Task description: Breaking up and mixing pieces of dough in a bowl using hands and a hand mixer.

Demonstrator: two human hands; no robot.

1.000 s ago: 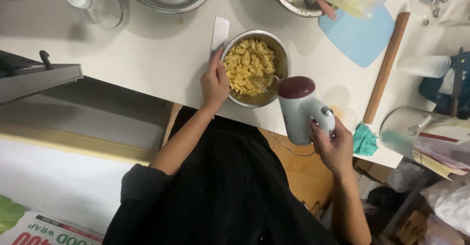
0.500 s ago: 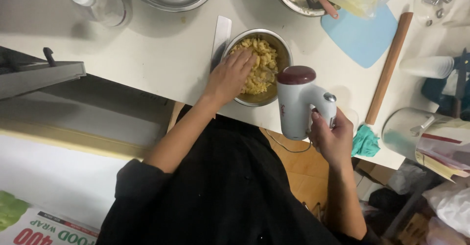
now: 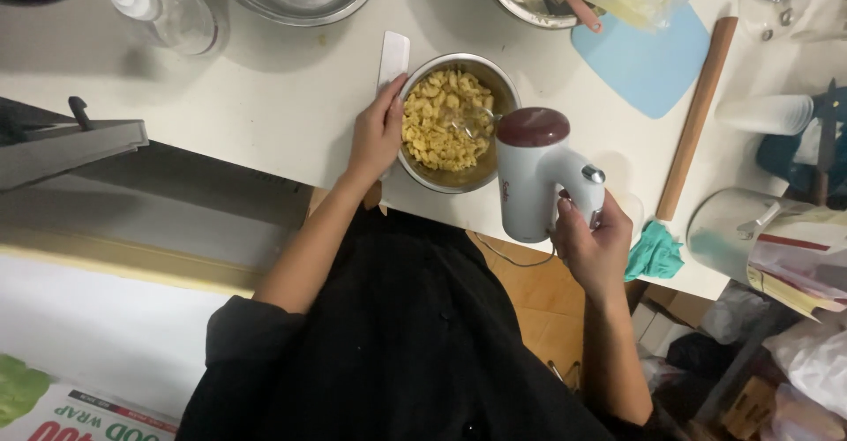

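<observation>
The left hand (image 3: 375,132) rests against the outer wall of the small round steel bowl (image 3: 503,84), its grip wrapped over the near-left rim and bracing the bowl. The bowl stands on the white table (image 3: 265,97) close to the near edge and holds yellow crumbly dough pieces (image 3: 437,123).

The right hand (image 3: 593,251) has its grip clamped on the handle of the white electric hand mixer with a dark red cap (image 3: 538,172). The mixer is held at the right side of the bowl, its metal beaters (image 3: 472,122) lowered into the crumbs.

Step in hand, as judged: mixing the crumbly contents while the bowl is steadied. The next move calls for a firm brace at the rim, fingers clear of the beaters, and the beaters kept low in the bowl so crumbs are not thrown out.

A white flat scraper (image 3: 393,53) lies just beside the left hand. A wooden rolling pin (image 3: 697,110), a pale blue flexible mat (image 3: 653,62) and a teal cloth (image 3: 655,251) lie to the right, apart from the bowl.
</observation>
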